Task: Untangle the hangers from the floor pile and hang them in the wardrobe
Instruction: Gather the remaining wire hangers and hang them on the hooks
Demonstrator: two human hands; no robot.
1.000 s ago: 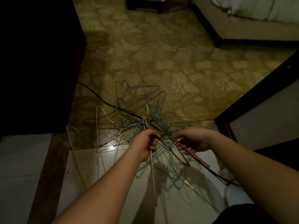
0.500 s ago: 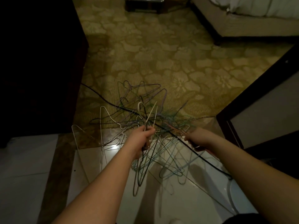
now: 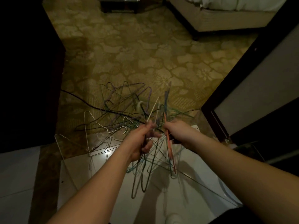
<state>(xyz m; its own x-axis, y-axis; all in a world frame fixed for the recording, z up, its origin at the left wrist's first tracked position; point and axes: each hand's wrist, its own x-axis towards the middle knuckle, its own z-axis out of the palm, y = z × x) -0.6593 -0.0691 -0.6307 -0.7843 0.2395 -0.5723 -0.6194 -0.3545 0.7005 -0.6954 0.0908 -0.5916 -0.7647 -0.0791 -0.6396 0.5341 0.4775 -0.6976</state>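
Patterned carpet (image 3: 145, 54) fills the room ahead of me and gives way to pale floor tile (image 3: 24, 175) right under my arms. A bed (image 3: 226, 15) sits at the far right, cut off by the frame edge, and a dark door frame (image 3: 242, 75) runs down my right side. To my left is a black mass; I take it for furniture, maybe the wardrobe, but it's too dark to say.

The pile of hangers (image 3: 116, 113) sprawls across the seam of carpet and tile, white, purple and dark wires all crossed over each other, with a black cable (image 3: 84, 101) threading through them.

Now the bunch I've lifted (image 3: 153, 159): my left hand (image 3: 140, 139) is curled tight round several wires, loops dangling below my wrist. My right hand (image 3: 179, 135) is closed round an orange hanger (image 3: 169, 147) and a few beside it, their ends poking up between my hands.

So I'm in the untangling step, nothing hung yet. Next, I reckon, I pull my hands apart and twist the orange one free of the green and dark loops without dragging the floor pile along.

How many wires each hand holds, and where the hooks snag, I can't tell; it's blurred and dim in there.
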